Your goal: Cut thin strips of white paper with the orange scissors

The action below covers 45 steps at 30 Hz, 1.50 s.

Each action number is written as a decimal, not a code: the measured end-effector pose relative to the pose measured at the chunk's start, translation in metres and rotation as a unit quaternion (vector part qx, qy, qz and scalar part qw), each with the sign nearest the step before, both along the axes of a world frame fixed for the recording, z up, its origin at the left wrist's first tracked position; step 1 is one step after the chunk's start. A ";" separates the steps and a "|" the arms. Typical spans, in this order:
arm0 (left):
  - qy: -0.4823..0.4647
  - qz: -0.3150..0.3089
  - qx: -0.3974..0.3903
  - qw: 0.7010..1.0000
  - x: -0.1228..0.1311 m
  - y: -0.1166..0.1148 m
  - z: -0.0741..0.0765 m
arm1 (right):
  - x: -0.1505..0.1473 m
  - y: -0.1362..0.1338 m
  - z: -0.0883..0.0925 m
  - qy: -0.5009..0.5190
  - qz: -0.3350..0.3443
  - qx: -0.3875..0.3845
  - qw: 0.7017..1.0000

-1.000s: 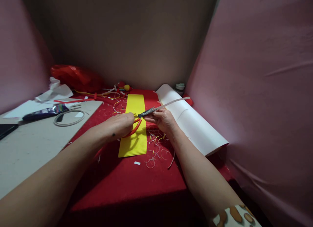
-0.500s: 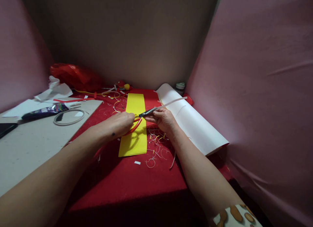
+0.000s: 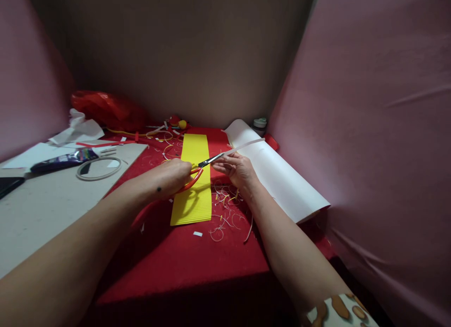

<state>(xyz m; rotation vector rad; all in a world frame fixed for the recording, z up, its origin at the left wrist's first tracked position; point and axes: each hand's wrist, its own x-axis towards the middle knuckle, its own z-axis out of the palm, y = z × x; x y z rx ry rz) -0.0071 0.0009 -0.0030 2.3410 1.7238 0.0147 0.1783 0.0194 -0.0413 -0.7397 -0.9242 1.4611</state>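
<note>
My left hand (image 3: pixel 177 175) is closed round the red-handled scissors (image 3: pixel 204 163), whose blades point right towards my other hand. A thin pale strip (image 3: pixel 248 144) runs out to the upper right from the blades. My right hand (image 3: pixel 237 169) pinches this strip close to the blade tips, though the fingertips are partly hidden. Below the scissors lies a yellow corrugated sheet (image 3: pixel 192 207), flat on the red cloth (image 3: pixel 183 270). A red corrugated sheet (image 3: pixel 218 141) lies beside it, partly covered by my right hand.
A large white paper roll (image 3: pixel 282 181) lies at the right. Thread-like scraps (image 3: pixel 225 219) litter the cloth. At the left, a grey board (image 3: pixel 45 219) bears a dark tube (image 3: pixel 63 160) and a pale ring (image 3: pixel 98 169). A red plastic bag (image 3: pixel 109 108) sits at the back.
My left hand and the scissors have shifted slightly left and up. The strip's far end has moved a little left, and my right hand's fingers have shifted slightly along it.
</note>
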 end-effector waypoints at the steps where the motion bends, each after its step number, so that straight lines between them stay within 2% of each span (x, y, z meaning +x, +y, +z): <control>1: 0.002 0.005 -0.007 1.000 -0.001 0.001 -0.001 | 0.000 0.000 0.001 0.003 -0.008 -0.004 1.000; 4: 0.017 0.023 -0.036 0.999 -0.002 0.002 0.000 | 0.001 0.002 0.000 0.002 -0.015 -0.011 1.000; 9: 0.043 0.025 -0.024 0.998 -0.002 0.004 -0.004 | 0.000 0.002 -0.001 0.001 -0.009 -0.014 1.000; 12: 0.018 0.054 -0.033 0.998 -0.003 0.007 -0.011 | -0.004 0.000 -0.001 -0.001 0.007 -0.010 1.000; 16: -0.004 0.064 -0.024 0.998 -0.003 0.008 -0.017 | -0.007 -0.003 0.001 0.002 0.023 -0.010 1.000; 19: 0.019 0.063 -0.025 0.998 0.000 0.006 -0.015 | -0.008 -0.004 0.002 0.006 0.018 -0.011 1.000; 23: 0.064 0.019 0.013 0.998 0.002 0.002 -0.011 | -0.007 -0.003 0.000 0.006 0.023 -0.009 1.000; 26: 0.057 0.008 0.012 0.998 0.003 -0.001 -0.008 | -0.007 -0.002 -0.002 0.006 0.024 -0.005 1.000; 31: 0.029 0.033 -0.014 0.999 0.007 -0.005 -0.003 | -0.006 -0.001 -0.002 0.013 0.019 -0.012 1.000; 37: -0.026 0.057 -0.049 0.997 0.006 0.000 -0.009 | -0.005 0.001 -0.003 0.011 0.013 -0.021 1.000; 42: -0.022 0.065 -0.085 0.994 0.009 -0.003 -0.005 | -0.005 0.002 -0.004 0.017 0.017 -0.019 1.000; 45: -0.015 0.069 -0.069 0.995 0.012 -0.006 -0.002 | -0.006 0.002 -0.005 0.017 0.038 -0.015 0.999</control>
